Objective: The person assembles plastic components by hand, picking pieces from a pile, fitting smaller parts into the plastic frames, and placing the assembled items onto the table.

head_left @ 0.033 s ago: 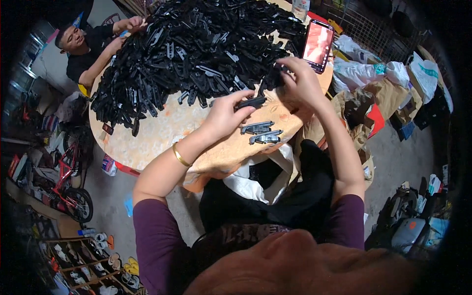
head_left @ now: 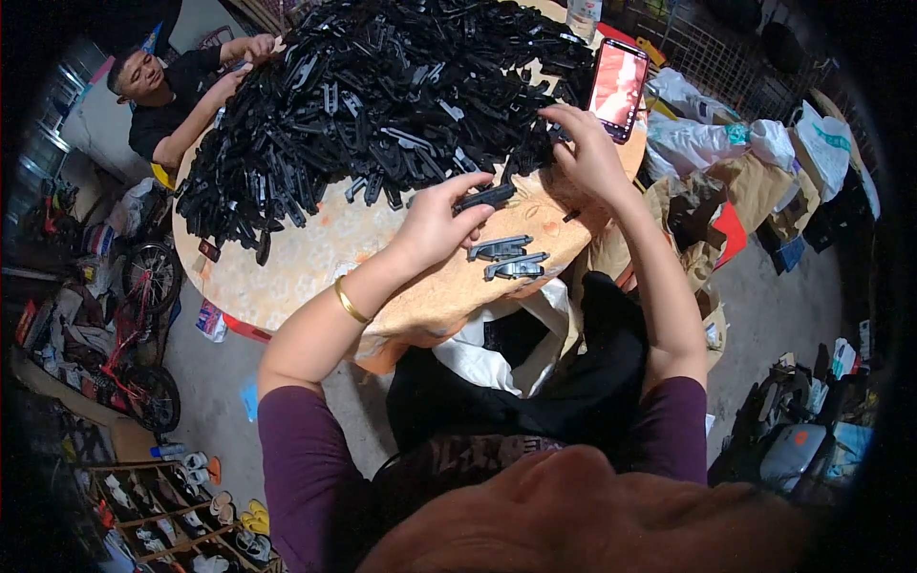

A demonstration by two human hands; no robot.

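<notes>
My left hand point(head_left: 441, 220) is closed on a slim black plastic part point(head_left: 487, 198), pinched between thumb and fingers just above the table. To its right, my right hand point(head_left: 587, 153) is at the right edge of a big heap of similar black parts point(head_left: 382, 105). Its thumb and forefinger are apart and curved; something dark shows between them, and I cannot tell if it is touched. Two more black parts point(head_left: 501, 248) lie side by side on the table point(head_left: 315, 258), close to me and below my left hand.
A phone point(head_left: 619, 91) with a lit screen stands beyond my right hand, near a clear bottle point(head_left: 584, 17). Across the heap, a person in black point(head_left: 186, 105) works with both hands. Bags point(head_left: 716, 143) crowd the right side; a bicycle point(head_left: 124, 334) and shoe rack point(head_left: 172, 516) are left.
My right hand has risen slightly at the heap's edge. My left hand keeps its hold on the black part. The other person's hands have shifted a little.
</notes>
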